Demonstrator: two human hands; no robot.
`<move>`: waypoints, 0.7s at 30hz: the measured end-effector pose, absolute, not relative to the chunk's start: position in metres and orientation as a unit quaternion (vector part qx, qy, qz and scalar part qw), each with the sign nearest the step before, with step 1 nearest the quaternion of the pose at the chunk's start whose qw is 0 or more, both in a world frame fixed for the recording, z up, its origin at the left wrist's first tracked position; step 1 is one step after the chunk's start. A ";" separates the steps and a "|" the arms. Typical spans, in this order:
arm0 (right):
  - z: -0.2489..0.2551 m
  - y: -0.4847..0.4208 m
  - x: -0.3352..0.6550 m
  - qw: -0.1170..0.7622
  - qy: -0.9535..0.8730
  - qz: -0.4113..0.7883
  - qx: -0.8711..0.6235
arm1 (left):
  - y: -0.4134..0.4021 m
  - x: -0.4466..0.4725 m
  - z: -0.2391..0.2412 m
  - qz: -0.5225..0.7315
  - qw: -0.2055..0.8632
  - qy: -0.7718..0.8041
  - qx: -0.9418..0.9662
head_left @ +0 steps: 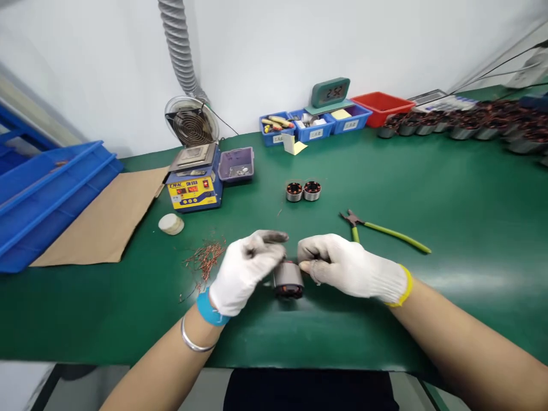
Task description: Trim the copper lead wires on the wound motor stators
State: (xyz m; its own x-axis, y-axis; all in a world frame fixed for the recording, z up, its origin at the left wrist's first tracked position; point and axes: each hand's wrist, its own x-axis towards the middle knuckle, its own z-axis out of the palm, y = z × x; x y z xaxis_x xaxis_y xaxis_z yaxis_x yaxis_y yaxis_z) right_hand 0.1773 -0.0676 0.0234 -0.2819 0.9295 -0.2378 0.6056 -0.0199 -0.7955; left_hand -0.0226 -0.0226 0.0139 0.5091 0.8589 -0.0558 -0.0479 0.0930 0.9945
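Motor stator (pixel 288 276) is being handled, apparently unfinished near copper offcuts (pixel 207 258), left fingers (pixel 266 264) half-curled, right fingers (pixel 314 248) bunched, grips unclear.

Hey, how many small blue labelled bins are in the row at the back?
3. From left to right: the left bin, the middle bin and the right bin, which is nearest the red bin. No others show in that row.
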 end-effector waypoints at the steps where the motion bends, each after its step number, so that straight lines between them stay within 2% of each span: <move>1: 0.024 -0.069 0.175 0.174 -0.690 0.395 -0.581 | -0.023 -0.021 0.013 0.316 0.622 0.368 0.614; 4: 0.019 -0.073 0.167 0.127 -0.720 0.251 -0.634 | -0.022 -0.019 0.010 0.174 0.522 0.356 0.756; 6: 0.010 -0.073 0.164 0.098 -0.731 0.179 -0.651 | -0.021 -0.018 0.008 0.099 0.403 0.351 0.839; 9: -0.002 -0.071 0.164 0.073 -0.740 0.149 -0.652 | -0.024 -0.017 0.003 0.061 0.194 0.361 0.910; 11: -0.004 -0.070 0.168 0.075 -0.735 0.180 -0.649 | -0.026 -0.016 0.003 0.052 0.120 0.359 0.924; 13: 0.000 -0.070 0.174 0.086 -0.727 0.237 -0.639 | -0.026 -0.017 0.005 0.045 0.119 0.368 0.921; 16: 0.009 -0.072 0.182 0.107 -0.699 0.294 -0.643 | -0.025 -0.022 0.012 0.038 0.177 0.422 0.888; 21: 0.012 -0.069 0.185 0.261 -0.627 0.177 -0.712 | -0.021 -0.026 0.014 0.016 0.274 0.455 0.847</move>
State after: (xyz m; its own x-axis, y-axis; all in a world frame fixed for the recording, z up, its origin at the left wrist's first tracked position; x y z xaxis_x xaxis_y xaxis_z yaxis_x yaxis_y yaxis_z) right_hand 0.1850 -0.0691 0.0122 0.1504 0.9857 0.0765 0.8012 -0.0762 -0.5935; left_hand -0.0265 -0.0210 0.0137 0.5857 0.7796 -0.2219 0.7619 -0.4360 0.4791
